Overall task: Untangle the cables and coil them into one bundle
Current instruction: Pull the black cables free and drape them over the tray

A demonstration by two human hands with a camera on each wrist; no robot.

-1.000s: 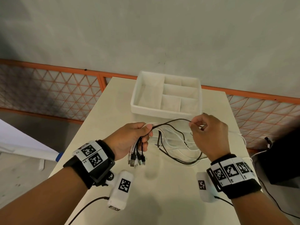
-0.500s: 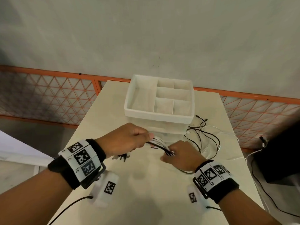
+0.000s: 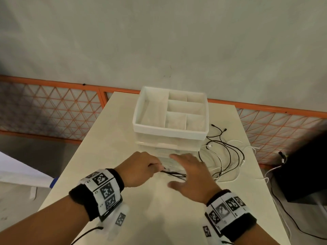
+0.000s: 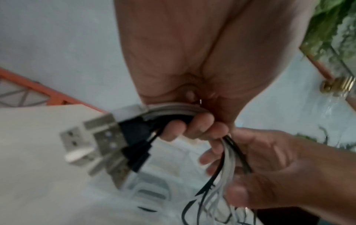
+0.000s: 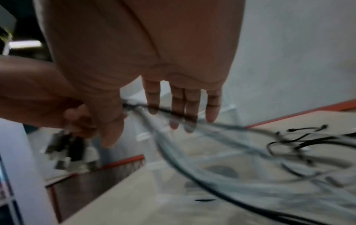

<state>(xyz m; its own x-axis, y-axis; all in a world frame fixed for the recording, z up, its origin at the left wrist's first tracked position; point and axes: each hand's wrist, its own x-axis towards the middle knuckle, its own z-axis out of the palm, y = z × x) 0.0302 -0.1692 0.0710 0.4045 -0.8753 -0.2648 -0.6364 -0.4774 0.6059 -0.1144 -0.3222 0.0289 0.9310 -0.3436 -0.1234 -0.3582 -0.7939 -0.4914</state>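
I am holding the cables (image 3: pixel 172 173) in my left hand (image 3: pixel 139 167), whose grip is curling tight around the gathered strands just behind their USB plugs (image 4: pixel 100 143); the plugs are sticking out on the outer side of that grip, away from my other hand. From the inner side of the grip the strands are running straight across toward my right hand (image 3: pixel 191 175), so the long axis of the bundle is lying left to right between the two hands, above the counter (image 3: pixel 159 209). My right grip is spreading, fingers (image 5: pixel 153 97) straight and parted, hovering over the strands right next to the left grip; in the right wrist view the cables are passing beneath the fingertips, and I cannot tell whether they are touching. Beyond the right grip, further out to its right, the loose tails (image 3: pixel 228 156) are sprawling in black and white loops on the counter beside the white organiser box (image 3: pixel 169 134). I judge the right hand is the nearer one to that slack, so the next wrap depends on it sweeping outward along the strands.
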